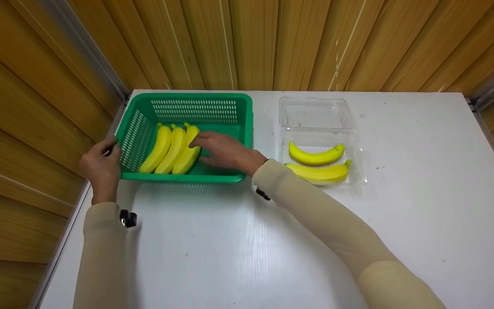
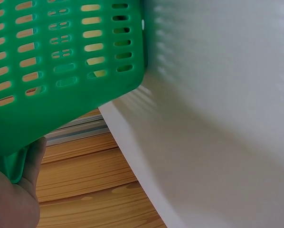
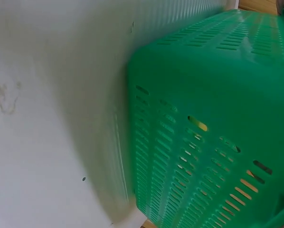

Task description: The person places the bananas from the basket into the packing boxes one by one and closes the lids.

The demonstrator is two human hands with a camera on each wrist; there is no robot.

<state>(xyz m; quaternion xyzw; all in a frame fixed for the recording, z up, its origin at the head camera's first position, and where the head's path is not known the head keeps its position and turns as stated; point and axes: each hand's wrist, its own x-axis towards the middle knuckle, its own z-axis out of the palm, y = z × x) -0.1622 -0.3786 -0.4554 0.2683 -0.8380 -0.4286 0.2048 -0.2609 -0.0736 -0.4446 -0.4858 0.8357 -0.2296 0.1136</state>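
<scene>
In the head view a green plastic basket (image 1: 187, 177) holds three yellow bananas lying side by side. My left hand (image 1: 101, 165) grips the basket's left rim; the left wrist view shows the thumb and part of the palm (image 2: 11, 204) against the green rim (image 2: 11, 166). Inside the basket, my right hand (image 1: 223, 150) reaches over the right wall. Its fingertips overlap the rightmost banana (image 1: 185, 161), with the thumb spread apart beside it. The other two bananas (image 1: 157, 150) lie to the left. In the right wrist view the basket wall (image 3: 203, 80) hides most of the hand.
Right of the basket, a clear plastic clamshell box (image 1: 315, 113) stands with its lid folded back and two bananas (image 1: 317, 156) in it. My right forearm (image 1: 315, 214) passes in front of the box. Wood-panelled walls (image 1: 251, 47) border the white table (image 1: 212, 257).
</scene>
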